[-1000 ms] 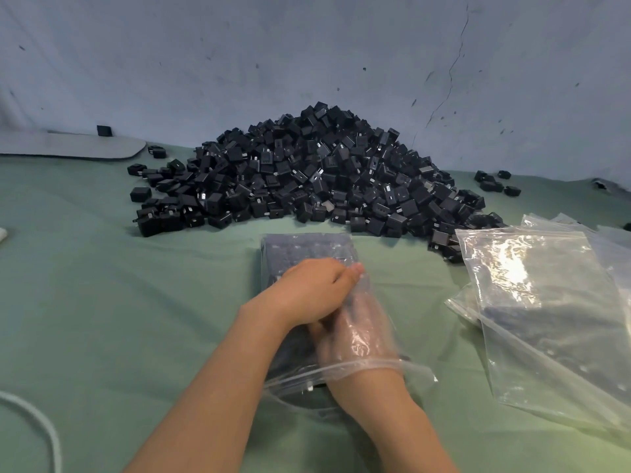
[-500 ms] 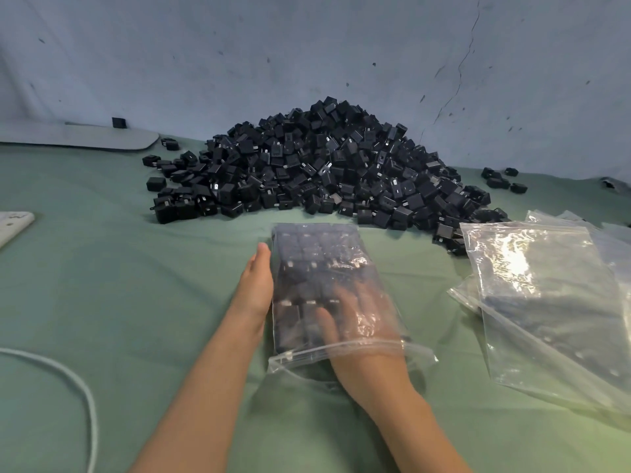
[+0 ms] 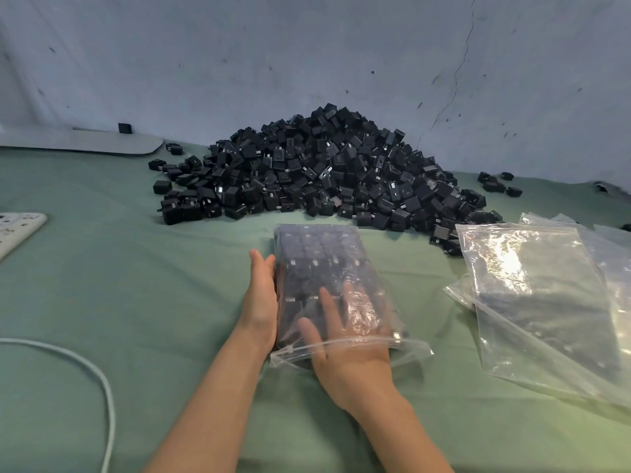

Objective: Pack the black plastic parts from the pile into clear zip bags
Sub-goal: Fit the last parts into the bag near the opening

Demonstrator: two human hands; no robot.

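1. Green cloth [image 3: 136, 302] covers my table up to a grey wall [image 3: 307, 46]; bare cloth lies left of my work.
2. Black plastic parts sit in a pile [image 3: 324, 172] against the wall.
3. Empty zip bags [image 3: 546, 302] lie stacked at right, apart from the centre.
4. My part-filled zip bag [image 3: 321, 261] lies flat, its long axis running from me toward the pile, mouth facing me.
5. My right hand [image 3: 345, 346] is inside the mouth, fingers straight and spread on the parts.
6. My left hand [image 3: 261, 302] presses flat against the bag's left edge.

Dim, even, bluish light. Strong glare on the empty bags [image 3: 532, 288] at right. Soft shadows beneath the forearms. Wide-angle bending at edges. Focus slightly soft throughout.
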